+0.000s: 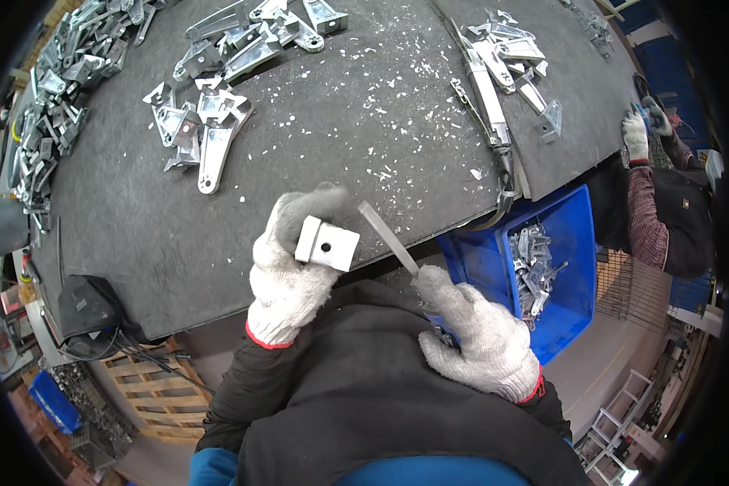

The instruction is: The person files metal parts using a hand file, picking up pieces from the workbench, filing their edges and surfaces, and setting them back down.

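In a white knit glove with a red cuff, my left hand is closed around a silvery metal casting. A flat square end with a dark round hole faces up; the rest is hidden by the glove. My right hand, gloved the same way, grips a flat metal file by its lower end, which is hidden in the fingers. The file slants up and left, its tip beside the casting with a small gap between. Both hands are at the table's near edge, in front of my dark apron.
The dark tabletop carries small metal flakes and a group of castings. A larger heap lies at the far left. A long tool with a cable lies at right. Beside me a blue bin holds castings. Another person works at far right.
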Demonstrator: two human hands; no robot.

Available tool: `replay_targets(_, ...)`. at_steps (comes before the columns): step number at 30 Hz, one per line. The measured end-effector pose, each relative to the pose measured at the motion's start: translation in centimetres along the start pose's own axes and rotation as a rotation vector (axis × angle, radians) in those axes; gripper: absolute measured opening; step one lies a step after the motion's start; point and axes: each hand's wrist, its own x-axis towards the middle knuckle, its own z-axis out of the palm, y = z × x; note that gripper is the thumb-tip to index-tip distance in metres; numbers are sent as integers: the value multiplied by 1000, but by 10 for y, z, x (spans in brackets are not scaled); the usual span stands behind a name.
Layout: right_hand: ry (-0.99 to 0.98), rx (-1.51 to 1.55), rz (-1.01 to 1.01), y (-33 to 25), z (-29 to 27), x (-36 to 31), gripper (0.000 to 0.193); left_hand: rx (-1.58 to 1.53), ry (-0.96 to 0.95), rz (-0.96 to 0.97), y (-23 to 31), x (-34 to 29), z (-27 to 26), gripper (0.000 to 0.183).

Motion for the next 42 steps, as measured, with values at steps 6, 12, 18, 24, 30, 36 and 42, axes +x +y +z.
replay_targets(6,-32,-20,53,-3,-5,-3,71,-176,-49,76,1,-4,13,42)
replay_targets(12,-145,-155,122,-14,-7,-12,71,-436,-3,-91,0,-9,24,38)
replay_targets(18,-171,-200,181,-24,-4,-5,73,-152,-104,-80,4,-2,16,30)
replay_targets(24,-52,-92,107,-19,-5,-6,76,-383,-11,29,-8,-5,25,30)
replay_targets(30,-194,-114,167,-24,-3,0,77,-397,36,-75,0,-7,28,31)
replay_targets(36,-164,8,137,-18,-1,3,76,-223,11,-59,-1,-5,26,35)
replay_targets(42,-224,-63,174,-24,-6,6,74,-178,-21,-21,-2,-3,24,33)
